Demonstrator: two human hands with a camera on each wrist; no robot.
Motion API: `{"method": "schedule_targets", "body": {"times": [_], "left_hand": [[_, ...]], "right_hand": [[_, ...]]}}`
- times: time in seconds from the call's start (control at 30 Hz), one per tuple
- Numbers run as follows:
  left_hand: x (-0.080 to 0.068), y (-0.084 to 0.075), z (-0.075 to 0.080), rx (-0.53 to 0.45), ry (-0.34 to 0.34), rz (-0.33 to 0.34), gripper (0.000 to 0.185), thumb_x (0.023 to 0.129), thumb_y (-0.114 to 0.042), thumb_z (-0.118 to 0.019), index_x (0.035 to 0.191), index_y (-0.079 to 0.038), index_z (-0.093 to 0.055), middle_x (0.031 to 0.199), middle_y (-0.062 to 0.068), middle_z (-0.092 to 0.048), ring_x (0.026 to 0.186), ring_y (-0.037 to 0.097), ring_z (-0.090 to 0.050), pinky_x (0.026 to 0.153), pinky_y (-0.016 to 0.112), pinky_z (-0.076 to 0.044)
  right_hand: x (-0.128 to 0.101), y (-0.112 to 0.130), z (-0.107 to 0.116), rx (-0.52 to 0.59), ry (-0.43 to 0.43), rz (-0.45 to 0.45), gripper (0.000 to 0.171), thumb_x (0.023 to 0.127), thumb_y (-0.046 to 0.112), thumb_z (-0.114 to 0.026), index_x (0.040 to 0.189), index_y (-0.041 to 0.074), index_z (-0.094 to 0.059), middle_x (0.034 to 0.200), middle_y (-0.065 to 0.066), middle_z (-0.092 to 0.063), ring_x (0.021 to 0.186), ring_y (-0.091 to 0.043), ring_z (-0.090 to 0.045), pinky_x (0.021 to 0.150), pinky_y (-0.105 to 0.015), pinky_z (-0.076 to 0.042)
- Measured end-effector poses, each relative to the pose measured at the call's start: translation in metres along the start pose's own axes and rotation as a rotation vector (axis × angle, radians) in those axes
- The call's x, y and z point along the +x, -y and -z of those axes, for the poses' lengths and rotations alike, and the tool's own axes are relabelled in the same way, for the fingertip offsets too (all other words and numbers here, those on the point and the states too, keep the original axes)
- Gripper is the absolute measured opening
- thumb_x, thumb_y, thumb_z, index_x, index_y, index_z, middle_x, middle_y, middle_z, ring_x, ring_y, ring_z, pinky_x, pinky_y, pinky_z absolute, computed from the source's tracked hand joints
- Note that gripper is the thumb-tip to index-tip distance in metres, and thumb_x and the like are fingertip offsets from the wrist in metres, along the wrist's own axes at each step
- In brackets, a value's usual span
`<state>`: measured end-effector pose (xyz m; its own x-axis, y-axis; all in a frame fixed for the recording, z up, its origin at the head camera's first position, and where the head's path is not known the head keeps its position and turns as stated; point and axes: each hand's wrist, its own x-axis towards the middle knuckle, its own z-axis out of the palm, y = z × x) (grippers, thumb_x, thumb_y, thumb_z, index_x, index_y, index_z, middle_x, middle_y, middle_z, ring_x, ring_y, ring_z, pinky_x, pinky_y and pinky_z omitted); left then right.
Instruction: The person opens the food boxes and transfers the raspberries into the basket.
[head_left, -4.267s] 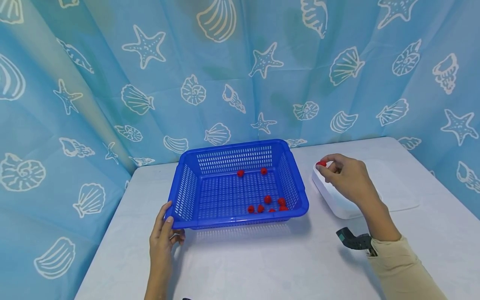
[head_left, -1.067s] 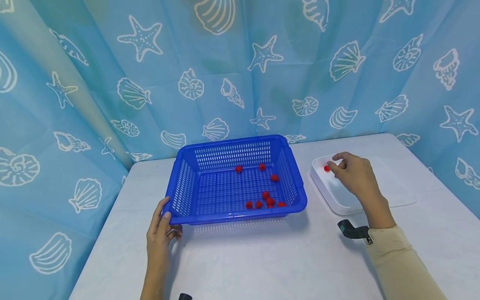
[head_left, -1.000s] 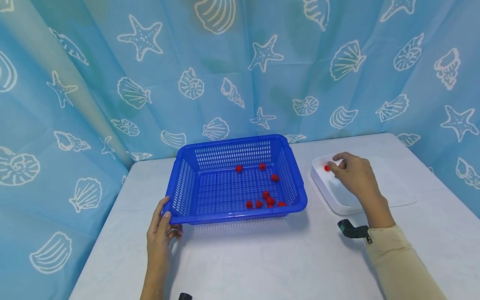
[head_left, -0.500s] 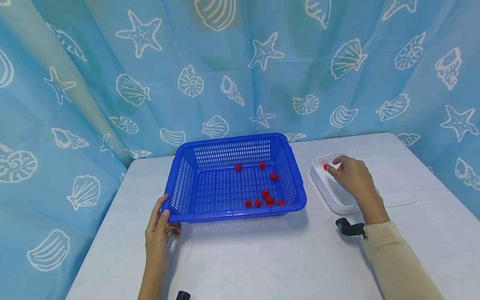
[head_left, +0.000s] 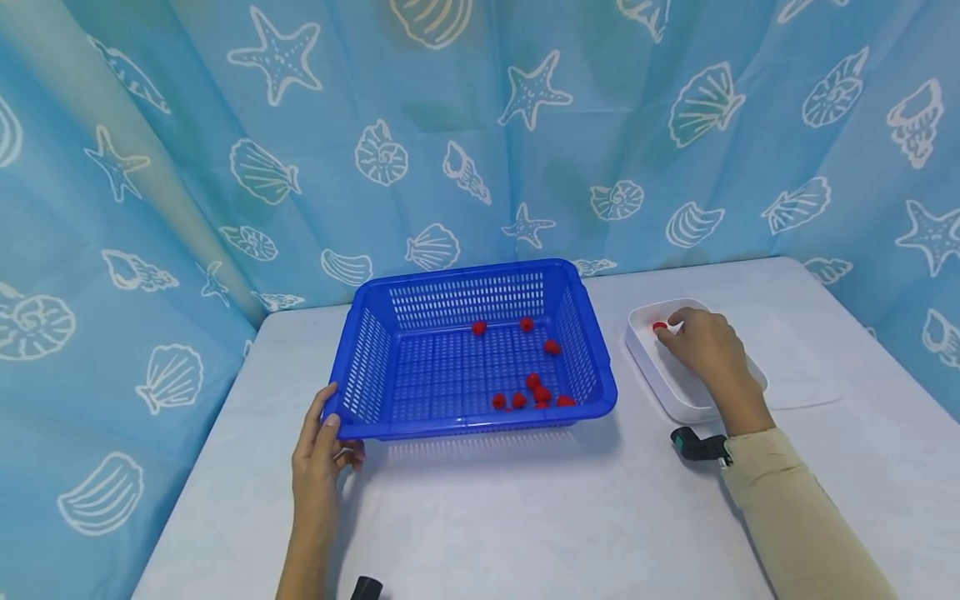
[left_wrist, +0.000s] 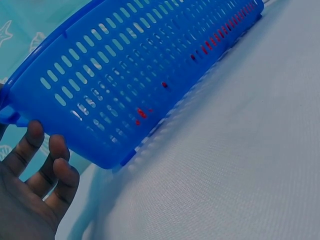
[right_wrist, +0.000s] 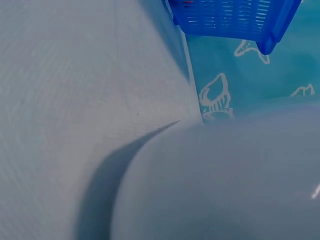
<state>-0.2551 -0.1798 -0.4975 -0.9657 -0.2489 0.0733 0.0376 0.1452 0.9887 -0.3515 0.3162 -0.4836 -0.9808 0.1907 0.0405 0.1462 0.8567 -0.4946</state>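
My left hand (head_left: 318, 450) grips the near left corner of a blue perforated plastic basket (head_left: 465, 427). Its thumb lies on the rim; in the left wrist view bent fingertips (left_wrist: 59, 146) show below the rim. Inside the basket lie several red raspberries (head_left: 542, 394), mostly toward the near right corner. To the right stands a shallow white container (head_left: 651, 371). My right hand (head_left: 708, 350) reaches into it, thumb and index finger bent at a single raspberry (head_left: 659, 326). The thumb partly covers this berry, and I cannot tell whether the two fingers pinch it.
White cloth covers the table (head_left: 480, 517). A flat, pale lid-like sheet (head_left: 798, 367) lies right of the container. Behind the table hangs a blue curtain (head_left: 450, 100) with shell prints. The blurred white container (right_wrist: 225, 185) fills much of the right wrist view.
Earlier the right hand held a raspberry above the container; the basket now has one more berry. Since then that hand has lowered to another raspberry in the container. The left hand keeps its grip.
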Motion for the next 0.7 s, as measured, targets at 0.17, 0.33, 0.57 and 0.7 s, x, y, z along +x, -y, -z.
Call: {"method": "schedule_targets", "body": {"times": [0.17,0.33,0.57,0.7], "left_hand": [[0.0010,-0.0020,0.0002,0.008,0.005,0.005,0.045,0.104,-0.048,-0.045,0.149,-0.040,-0.044,0.122,0.008,-0.057,0.080,0.021,-0.060,0.064,0.026,-0.051],[0.0009,-0.0008,-0.0001,0.007,0.003,0.010,0.046,0.104,-0.048,-0.045,0.149,-0.039,-0.043,0.122,0.008,-0.058,0.081,0.022,-0.060,0.065,0.026,-0.051],[-0.0005,0.0003,0.0000,0.006,-0.010,0.022,0.045,0.105,-0.047,-0.045,0.149,-0.040,-0.043,0.117,0.008,-0.058,0.079,0.020,-0.060,0.065,0.026,-0.051],[0.0001,-0.0009,-0.0006,0.010,-0.006,0.024,0.045,0.105,-0.047,-0.045,0.149,-0.039,-0.043,0.119,0.009,-0.057,0.080,0.020,-0.060,0.065,0.025,-0.051]], "right_hand": [[0.0030,-0.0007,-0.0035,-0.008,0.011,-0.034,0.041,0.097,0.025,-0.063,0.118,-0.010,-0.059,0.102,-0.030,-0.062,0.084,-0.042,-0.058,0.069,-0.052,-0.051],[0.0060,-0.0019,-0.0069,-0.030,0.054,-0.059,0.044,0.098,0.024,-0.063,0.123,-0.011,-0.056,0.111,-0.032,-0.058,0.092,-0.045,-0.058,0.079,-0.059,-0.050],[0.0069,-0.0001,-0.0080,-0.045,0.074,-0.051,0.037,0.098,0.023,-0.062,0.115,-0.009,-0.059,0.106,-0.029,-0.060,0.089,-0.042,-0.058,0.075,-0.055,-0.050],[0.0050,-0.0004,-0.0084,-0.052,0.049,-0.040,0.037,0.097,0.023,-0.063,0.114,-0.010,-0.059,0.105,-0.029,-0.061,0.088,-0.042,-0.059,0.074,-0.054,-0.051]]}}
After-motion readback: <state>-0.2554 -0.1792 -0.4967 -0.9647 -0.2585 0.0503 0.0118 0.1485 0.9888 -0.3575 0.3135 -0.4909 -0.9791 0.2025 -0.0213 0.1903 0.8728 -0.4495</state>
